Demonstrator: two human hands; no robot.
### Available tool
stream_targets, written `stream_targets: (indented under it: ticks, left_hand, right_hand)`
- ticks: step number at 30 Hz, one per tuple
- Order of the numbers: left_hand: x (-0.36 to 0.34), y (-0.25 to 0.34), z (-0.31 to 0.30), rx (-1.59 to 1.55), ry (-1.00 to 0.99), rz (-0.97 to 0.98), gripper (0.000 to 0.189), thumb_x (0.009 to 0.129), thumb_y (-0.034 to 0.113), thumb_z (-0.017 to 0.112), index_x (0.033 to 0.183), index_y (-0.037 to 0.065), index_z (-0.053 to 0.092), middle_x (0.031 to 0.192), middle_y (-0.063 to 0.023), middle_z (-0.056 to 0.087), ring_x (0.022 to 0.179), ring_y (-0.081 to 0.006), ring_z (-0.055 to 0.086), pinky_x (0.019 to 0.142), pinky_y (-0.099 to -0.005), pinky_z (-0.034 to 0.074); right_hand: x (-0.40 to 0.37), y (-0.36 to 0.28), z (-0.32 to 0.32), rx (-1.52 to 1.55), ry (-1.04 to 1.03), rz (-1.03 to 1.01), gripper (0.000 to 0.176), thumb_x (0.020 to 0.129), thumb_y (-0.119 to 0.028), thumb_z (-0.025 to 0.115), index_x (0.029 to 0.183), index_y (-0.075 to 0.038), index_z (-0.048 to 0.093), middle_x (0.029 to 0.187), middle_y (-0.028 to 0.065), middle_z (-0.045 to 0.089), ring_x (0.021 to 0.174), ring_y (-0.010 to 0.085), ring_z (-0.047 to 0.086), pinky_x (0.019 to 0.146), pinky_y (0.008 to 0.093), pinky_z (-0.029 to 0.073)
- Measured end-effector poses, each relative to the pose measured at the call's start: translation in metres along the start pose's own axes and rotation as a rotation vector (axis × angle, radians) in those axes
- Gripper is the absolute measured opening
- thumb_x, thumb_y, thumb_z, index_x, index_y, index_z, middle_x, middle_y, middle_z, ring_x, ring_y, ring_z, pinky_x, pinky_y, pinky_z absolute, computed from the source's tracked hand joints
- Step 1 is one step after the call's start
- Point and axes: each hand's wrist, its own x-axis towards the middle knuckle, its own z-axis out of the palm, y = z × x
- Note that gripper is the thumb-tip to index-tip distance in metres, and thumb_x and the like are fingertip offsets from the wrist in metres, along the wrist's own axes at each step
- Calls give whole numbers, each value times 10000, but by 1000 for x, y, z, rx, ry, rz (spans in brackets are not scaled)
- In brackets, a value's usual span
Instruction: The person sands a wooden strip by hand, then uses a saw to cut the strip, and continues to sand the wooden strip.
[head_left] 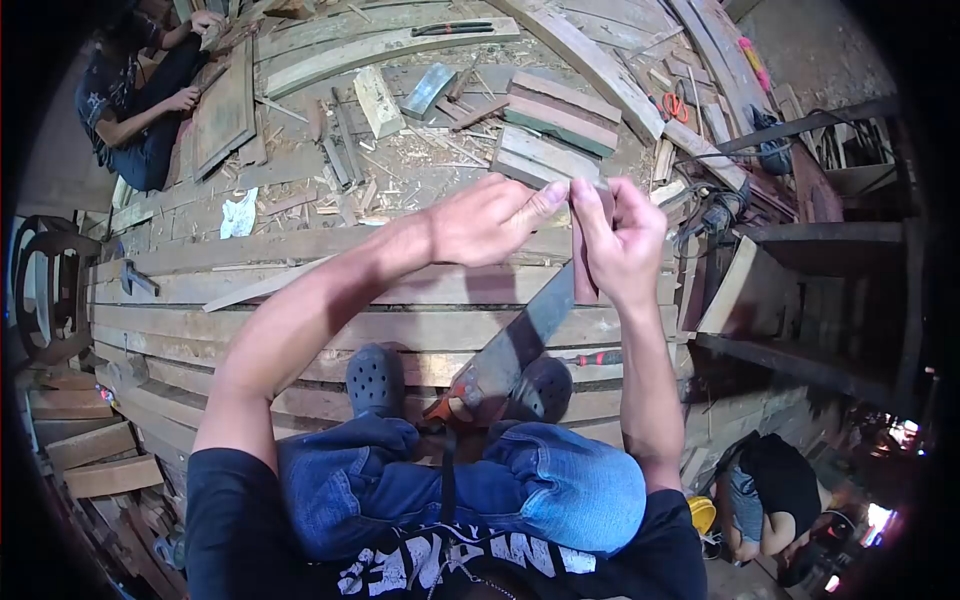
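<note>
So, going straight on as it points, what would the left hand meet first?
Most likely the right hand, whose thumb tip is beside that of the left hand, though depth is unclear.

I see the left hand (490, 222) and right hand (622, 238) close together, thumbs nearly meeting, the right gripping the far end of a reddish wood strip (584, 272). On the near side of that grip, a handsaw (512, 345) slants, its blade's end by the strip. Beyond the grip lie stacked boards (562, 115); far to its left sits a person (135, 105).
</note>
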Motion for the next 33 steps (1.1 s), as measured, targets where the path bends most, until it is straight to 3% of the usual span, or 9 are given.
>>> stream_targets:
  ticks: [5,7,13,15,21,25,27,33]
  left_hand:
    - [1,3,7,30,-130,-73,721,1045,477,242,672,-66,535,598,-282,494,549,-439,496,560,-502,397]
    - [3,-1,10,-35,-22,40,731,1045,479,239,647,-67,520,545,-270,451,492,-414,464,537,-504,387]
    - [2,-2,11,-18,-112,-57,757,1042,505,206,629,-48,517,482,-212,415,430,-339,430,486,-487,370]
    - [3,-4,11,-17,-106,-31,754,1041,507,203,623,-41,510,481,-206,410,427,-336,420,481,-480,372]
    - [2,-8,18,13,-53,11,728,1047,473,235,618,-43,518,515,-241,442,489,-407,476,508,-479,394]
    - [4,-10,11,38,-127,-15,738,1043,490,227,627,-46,517,536,-246,473,524,-428,490,537,-487,417]
    - [4,-10,14,-14,-112,-24,757,1040,505,207,617,-42,515,537,-240,486,537,-429,505,564,-495,433]
    - [4,-11,13,34,-143,-61,752,1038,511,201,616,-28,511,525,-222,487,551,-428,522,577,-481,444]
  right_hand:
    - [4,9,-2,-57,0,28,236,900,-171,699,766,9,629,569,-16,575,548,6,451,454,224,342]
    - [5,13,-4,-97,-11,-25,239,896,-178,703,755,2,629,534,-10,566,522,8,440,441,233,338]
    - [3,12,-1,-129,-8,-1,210,867,-172,724,764,-4,651,517,32,560,479,30,453,423,251,345]
    - [-1,15,1,-126,48,-117,219,868,-184,724,762,-7,650,518,32,562,472,37,461,427,256,355]
    - [6,18,2,-154,-14,-53,196,869,-166,725,783,-3,659,530,9,577,487,25,458,433,246,363]
    - [2,18,-1,-92,0,-53,222,880,-183,724,776,-2,646,526,-6,567,492,17,466,433,228,358]
    - [7,14,-5,-4,11,88,226,889,-181,717,773,-2,641,529,-11,573,500,12,479,435,221,356]
    - [4,23,-1,-72,27,-40,225,893,-178,711,775,0,639,523,-20,558,501,9,456,440,227,353]
